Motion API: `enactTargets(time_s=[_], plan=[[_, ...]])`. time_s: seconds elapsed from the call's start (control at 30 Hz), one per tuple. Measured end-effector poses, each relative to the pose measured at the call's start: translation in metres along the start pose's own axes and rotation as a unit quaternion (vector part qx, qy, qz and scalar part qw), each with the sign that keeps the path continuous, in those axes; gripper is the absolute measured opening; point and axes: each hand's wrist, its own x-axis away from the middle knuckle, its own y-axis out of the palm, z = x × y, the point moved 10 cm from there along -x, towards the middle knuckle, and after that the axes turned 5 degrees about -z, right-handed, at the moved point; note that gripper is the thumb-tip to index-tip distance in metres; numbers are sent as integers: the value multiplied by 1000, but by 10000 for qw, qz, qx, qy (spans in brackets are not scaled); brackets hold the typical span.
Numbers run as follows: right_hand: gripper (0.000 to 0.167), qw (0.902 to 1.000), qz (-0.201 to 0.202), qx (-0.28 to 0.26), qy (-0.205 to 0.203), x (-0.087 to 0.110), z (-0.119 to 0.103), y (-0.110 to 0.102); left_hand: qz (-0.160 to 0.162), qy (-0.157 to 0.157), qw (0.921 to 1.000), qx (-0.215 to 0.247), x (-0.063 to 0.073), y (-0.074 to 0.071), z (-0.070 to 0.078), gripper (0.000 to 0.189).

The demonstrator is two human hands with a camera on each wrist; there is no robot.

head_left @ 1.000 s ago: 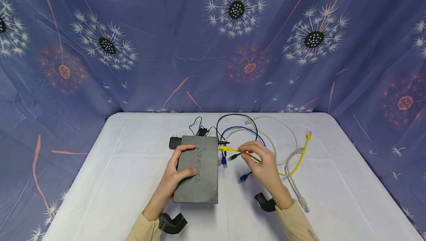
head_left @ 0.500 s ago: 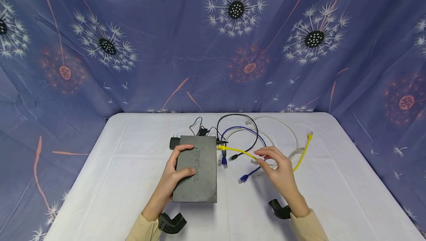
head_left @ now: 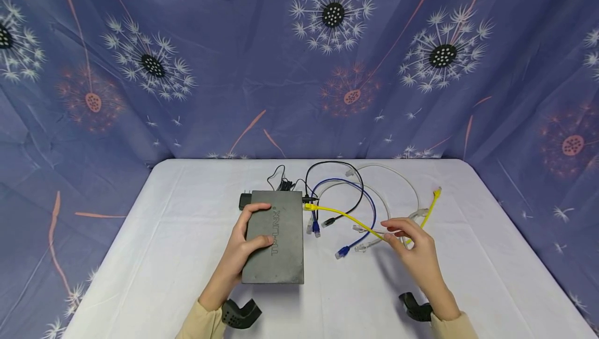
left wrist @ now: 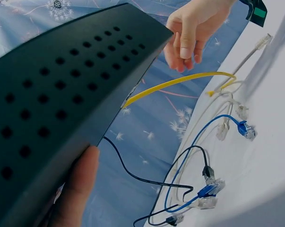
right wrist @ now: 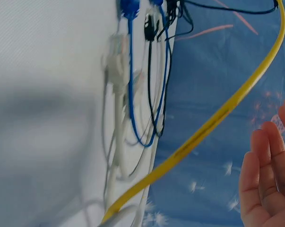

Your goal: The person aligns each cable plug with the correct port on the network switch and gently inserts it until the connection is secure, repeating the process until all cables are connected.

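My left hand (head_left: 245, 243) grips a dark grey TP-LINK network switch (head_left: 285, 263), its thumb and a finger lying on the top face. The switch is above the table; its vented side (left wrist: 76, 85) fills much of the left wrist view. A yellow network cable (head_left: 343, 214) has one end at the switch's right side and curves away to the right. Beside that cable is my right hand (head_left: 416, 250), fingers loosely bent and apart. In the right wrist view the yellow cable (right wrist: 203, 127) runs clear of the fingers (right wrist: 251, 182), which hold nothing.
On the white table (head_left: 164, 235) lie a blue network cable (head_left: 375, 209), a black cable (head_left: 362, 188) and white cables (head_left: 415, 193), loosely coiled. A black power adapter (head_left: 245, 201) with its bundled cord (head_left: 284, 185) lies behind the switch. A patterned curtain (head_left: 234, 68) hangs beyond.
The right hand has let go of the yellow cable near the switch and moved right and toward the front. The left hand and switch have shifted slightly left.
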Motion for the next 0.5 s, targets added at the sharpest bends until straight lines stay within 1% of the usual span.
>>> enactTargets(time_s=[0.13,0.33,0.5], plan=[[33,9998,8,161,130,6,7,-7,26,4,10000,-20,0,-1,-1,61],[37,9984,81,207,518,15,20,-17,5,-11,10000,1,0,-1,-1,60],[38,9968,27,403,693,20,26,-22,2,-43,10000,8,0,-2,-2,61]])
